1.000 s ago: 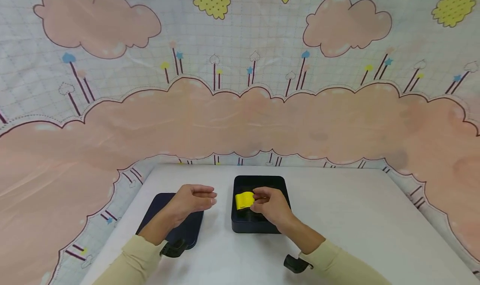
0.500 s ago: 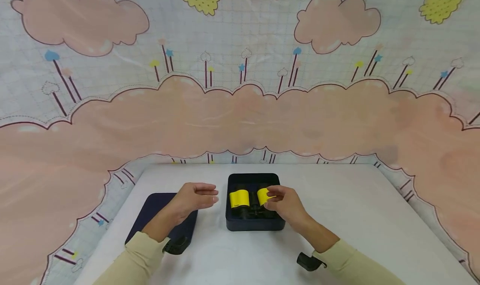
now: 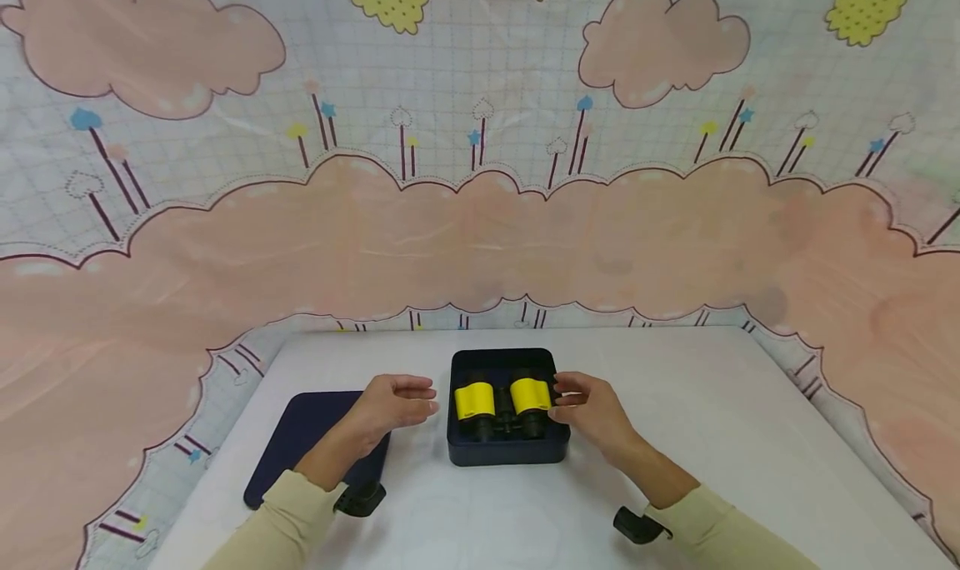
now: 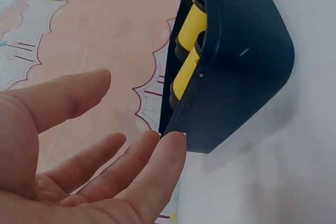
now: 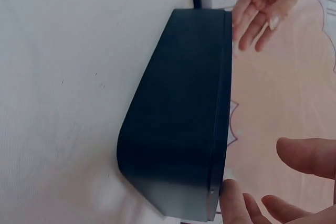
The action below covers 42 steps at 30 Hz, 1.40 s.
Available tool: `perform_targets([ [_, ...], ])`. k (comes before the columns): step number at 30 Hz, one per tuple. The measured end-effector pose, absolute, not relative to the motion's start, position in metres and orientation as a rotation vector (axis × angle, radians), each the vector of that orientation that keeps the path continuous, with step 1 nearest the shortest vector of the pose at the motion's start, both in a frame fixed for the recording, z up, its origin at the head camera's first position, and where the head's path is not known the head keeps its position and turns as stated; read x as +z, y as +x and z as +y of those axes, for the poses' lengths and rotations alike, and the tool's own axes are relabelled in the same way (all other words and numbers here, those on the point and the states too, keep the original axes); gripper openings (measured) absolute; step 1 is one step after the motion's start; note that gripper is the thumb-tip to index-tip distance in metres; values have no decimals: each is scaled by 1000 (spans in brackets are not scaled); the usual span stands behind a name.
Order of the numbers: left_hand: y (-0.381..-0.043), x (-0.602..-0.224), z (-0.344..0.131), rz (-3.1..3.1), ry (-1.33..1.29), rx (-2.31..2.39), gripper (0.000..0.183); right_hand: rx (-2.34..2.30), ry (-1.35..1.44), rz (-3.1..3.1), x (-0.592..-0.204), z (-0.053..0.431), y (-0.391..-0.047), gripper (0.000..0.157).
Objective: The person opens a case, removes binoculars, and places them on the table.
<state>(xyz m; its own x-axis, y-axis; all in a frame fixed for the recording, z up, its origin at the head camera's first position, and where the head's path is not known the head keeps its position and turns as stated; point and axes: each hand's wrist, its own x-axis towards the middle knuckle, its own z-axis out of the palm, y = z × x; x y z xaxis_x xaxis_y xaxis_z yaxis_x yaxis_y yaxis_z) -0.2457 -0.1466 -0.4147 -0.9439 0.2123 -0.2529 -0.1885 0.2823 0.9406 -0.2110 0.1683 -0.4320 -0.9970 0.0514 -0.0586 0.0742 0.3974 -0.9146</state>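
Yellow-and-black binoculars (image 3: 531,395) lie inside a dark navy box (image 3: 508,454), both yellow barrels facing up. My right hand (image 3: 597,413) is at the box's right rim, its fingers loosely bent with nothing between them. In the right wrist view its fingertips are right at the box wall (image 5: 173,98), the thumb held apart. My left hand (image 3: 392,409) hovers to the left of the box, fingers extended and the thumb apart, holding nothing. Seen from the left wrist, the box (image 4: 247,51) stands just beyond the fingertips, with the yellow barrels (image 4: 192,27) showing over its rim.
A flat navy lid (image 3: 311,437) lies on the white table (image 3: 675,387), partly under my left hand and forearm. A cloud-patterned cloth (image 3: 480,245) hangs behind the table and along its sides. Black wrist cameras (image 3: 637,526) sit at both cuffs.
My right hand has moved right, from over the binoculars to the box's right rim, uncovering the second yellow barrel. My left hand has hardly moved. The head view has shifted slightly.
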Motion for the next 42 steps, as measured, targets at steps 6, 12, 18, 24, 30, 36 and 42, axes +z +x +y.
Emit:
perform_targets([
  [6, -247, -421, -143, 2228, -12, 1692, 51, -1692, 63, 2635, -433, 174, -212, 59],
  [12, -247, -424, -137, 2242, -43, 1676, 52, -1645, -28, 2679, -430, 175, -215, 60],
  [18, -247, -430, -134, 2234, -57, 1660, 56, -1533, -120, 2759, -431, 171, -219, 64],
  [24, -250, -434, -133, 2205, -59, 1671, 58, -1336, -291, 2868, -432, 163, -224, 66],
  [30, -249, -436, -129, 2190, -60, 1674, 57, -1002, -394, 2994, -430, 153, -228, 69],
  [36, -249, -438, -125, 2204, -61, 1637, 57, -791, -463, 3029, -431, 143, -231, 77],
  [42, -248, -439, -122, 2190, -56, 1639, 58, -589, -554, 3042, -432, 138, -237, 84],
])
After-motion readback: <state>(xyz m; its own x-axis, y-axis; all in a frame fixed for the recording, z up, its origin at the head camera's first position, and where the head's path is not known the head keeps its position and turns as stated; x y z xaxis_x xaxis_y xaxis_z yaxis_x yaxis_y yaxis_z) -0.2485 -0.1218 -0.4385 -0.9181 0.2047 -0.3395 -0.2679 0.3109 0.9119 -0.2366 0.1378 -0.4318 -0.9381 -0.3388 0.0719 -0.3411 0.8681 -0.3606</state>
